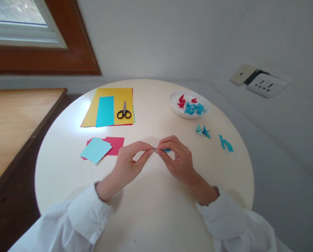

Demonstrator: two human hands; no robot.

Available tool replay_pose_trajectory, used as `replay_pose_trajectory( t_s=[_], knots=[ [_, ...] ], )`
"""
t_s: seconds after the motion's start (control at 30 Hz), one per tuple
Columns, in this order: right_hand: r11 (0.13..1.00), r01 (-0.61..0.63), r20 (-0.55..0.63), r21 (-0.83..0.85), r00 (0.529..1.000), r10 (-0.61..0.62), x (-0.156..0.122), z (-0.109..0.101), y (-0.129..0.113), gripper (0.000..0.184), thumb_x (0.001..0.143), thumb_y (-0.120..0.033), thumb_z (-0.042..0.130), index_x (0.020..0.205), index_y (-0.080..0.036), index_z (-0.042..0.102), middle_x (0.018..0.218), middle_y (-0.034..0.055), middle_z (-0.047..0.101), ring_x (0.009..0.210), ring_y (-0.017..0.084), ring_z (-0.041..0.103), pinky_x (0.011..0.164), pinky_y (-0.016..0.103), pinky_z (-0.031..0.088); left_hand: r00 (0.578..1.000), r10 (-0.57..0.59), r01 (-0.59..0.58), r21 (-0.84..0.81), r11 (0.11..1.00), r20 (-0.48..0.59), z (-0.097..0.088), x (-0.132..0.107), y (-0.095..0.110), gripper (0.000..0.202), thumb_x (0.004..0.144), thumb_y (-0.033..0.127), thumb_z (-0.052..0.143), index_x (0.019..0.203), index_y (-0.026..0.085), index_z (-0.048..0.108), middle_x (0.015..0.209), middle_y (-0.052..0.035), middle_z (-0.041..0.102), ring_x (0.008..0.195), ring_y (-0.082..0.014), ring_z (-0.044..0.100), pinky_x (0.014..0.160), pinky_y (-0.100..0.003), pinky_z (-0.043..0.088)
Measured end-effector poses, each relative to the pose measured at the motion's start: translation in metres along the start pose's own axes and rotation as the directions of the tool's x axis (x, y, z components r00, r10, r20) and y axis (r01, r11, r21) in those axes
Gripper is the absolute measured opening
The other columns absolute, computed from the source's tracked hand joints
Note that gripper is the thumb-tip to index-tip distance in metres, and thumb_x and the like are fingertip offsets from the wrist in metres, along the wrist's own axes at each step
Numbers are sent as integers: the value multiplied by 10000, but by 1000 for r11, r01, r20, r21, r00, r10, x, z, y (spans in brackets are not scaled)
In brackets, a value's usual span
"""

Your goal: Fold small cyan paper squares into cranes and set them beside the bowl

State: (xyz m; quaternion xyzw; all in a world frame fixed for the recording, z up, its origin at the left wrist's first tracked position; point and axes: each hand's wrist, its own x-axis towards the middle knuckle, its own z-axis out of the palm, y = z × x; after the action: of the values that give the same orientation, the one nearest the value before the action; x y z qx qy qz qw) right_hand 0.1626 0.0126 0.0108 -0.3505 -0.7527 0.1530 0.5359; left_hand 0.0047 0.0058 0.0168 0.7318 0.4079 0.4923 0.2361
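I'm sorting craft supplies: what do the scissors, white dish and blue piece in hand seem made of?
Scissors: blades probably metal, grey with a dull sheen; handles likely plastic, smooth and black.
White dish: plastic or glazed ceramic; its smooth, evenly white surface leaves that open.
Blue piece: probably paper, matte and thin, though mostly hidden.

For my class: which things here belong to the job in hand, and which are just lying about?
Probably the job's:
held blue paper
paper squares
folded paper pieces
scissors
large coloured sheets

Apparently just around:
wall socket
window frame
wooden tabletop
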Motion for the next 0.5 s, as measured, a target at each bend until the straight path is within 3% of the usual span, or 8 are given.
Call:
replay_pose_trajectory(
  t_s=[0.23,0.43,0.5],
  knots=[
    [993,-115,-14,35,993,116,4,-8,6,68,762,-210,633,701,-210,603,717,15,624,708,154,583,670,323,455,996,-91,91,-56,994,5,-1,1,-4,86,770,184,578,742,161,656,667,-36,688,595,-126,627,541,-213,488],
    [970,-239,-244,49,939,244,9,-24,23,84,783,-247,597,708,-209,589,713,3,591,708,147,557,677,314,435,979,-169,155,-122,980,-116,-7,6,-2,107,774,219,576,712,151,630,637,-23,668,565,-115,618,531,-207,497],
    [972,-233,-202,29,951,234,9,-23,21,70,788,-267,592,752,-208,603,762,16,605,750,153,564,683,311,436,977,-176,159,-134,978,-118,-6,7,-1,110,773,226,579,713,150,630,635,-21,667,565,-114,618,533,-206,501]
  ],
)
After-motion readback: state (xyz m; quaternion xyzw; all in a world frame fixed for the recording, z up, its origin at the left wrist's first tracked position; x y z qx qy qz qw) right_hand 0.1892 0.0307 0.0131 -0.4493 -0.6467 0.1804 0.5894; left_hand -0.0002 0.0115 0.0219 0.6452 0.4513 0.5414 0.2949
